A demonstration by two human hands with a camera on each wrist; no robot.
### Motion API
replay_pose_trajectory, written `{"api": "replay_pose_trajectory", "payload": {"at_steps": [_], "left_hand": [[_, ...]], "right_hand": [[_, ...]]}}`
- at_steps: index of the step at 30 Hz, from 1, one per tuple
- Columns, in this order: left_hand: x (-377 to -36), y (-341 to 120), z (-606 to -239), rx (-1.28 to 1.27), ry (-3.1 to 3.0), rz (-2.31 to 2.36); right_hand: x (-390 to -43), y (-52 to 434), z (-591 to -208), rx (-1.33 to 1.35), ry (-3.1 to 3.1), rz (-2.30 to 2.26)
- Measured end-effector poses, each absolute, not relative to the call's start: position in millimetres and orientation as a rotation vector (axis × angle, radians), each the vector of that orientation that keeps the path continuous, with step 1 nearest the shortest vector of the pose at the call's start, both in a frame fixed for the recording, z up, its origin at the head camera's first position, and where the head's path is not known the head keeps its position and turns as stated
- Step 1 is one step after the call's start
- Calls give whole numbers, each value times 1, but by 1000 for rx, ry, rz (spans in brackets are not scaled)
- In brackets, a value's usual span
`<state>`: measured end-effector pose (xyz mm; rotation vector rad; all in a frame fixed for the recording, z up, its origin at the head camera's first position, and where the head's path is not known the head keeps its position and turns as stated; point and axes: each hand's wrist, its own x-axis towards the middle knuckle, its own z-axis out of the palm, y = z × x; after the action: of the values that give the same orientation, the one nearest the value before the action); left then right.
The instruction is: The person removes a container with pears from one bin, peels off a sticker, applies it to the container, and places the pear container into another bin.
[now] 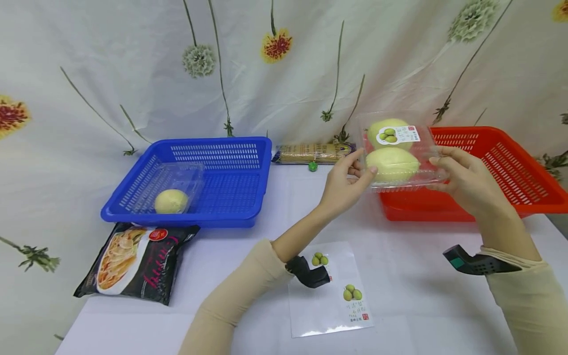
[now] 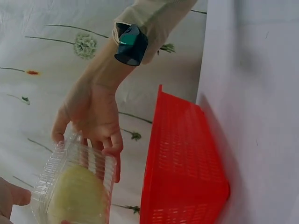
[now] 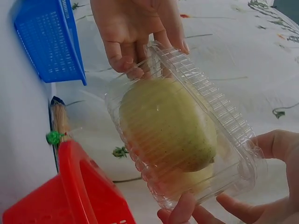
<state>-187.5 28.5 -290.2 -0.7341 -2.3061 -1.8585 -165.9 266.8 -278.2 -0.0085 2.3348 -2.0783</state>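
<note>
A clear plastic clamshell box [image 1: 426, 149] with two pale yellow-green fruits [image 1: 392, 165] inside is held up, tilted, by the left part of the red basket [image 1: 426, 207]. On its lid is a white sticker [image 1: 406, 134] with a green fruit picture. My left hand [image 1: 347, 181] grips the box's left edge, thumb in front and fingers behind. The opposite edge is gripped by my right hand [image 1: 470, 180]. The right wrist view shows the ribbed side of the box [image 3: 201, 88] and one large fruit [image 3: 163, 123] close up.
A blue basket [image 1: 230, 217] at left contains another clear box with one pale fruit [image 1: 171, 201]. In front lies a black food packet [image 1: 142, 261]. A bundle of dry noodles [image 1: 310, 153] lies at the back beside a green knot [image 1: 312, 166]. A sticker sheet [image 1: 328, 310] lies under my left forearm.
</note>
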Motion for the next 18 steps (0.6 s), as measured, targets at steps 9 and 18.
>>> {"api": "replay_pose_trajectory", "payload": {"at_steps": [9, 18], "left_hand": [[-205, 70, -297, -620, -2395, -1836], [-217, 90, -306, -620, -2536, -1767]], "right_hand": [[-176, 300, -291, 103, 2162, -2227], [-189, 320, -302, 218, 2015, -2242]]}}
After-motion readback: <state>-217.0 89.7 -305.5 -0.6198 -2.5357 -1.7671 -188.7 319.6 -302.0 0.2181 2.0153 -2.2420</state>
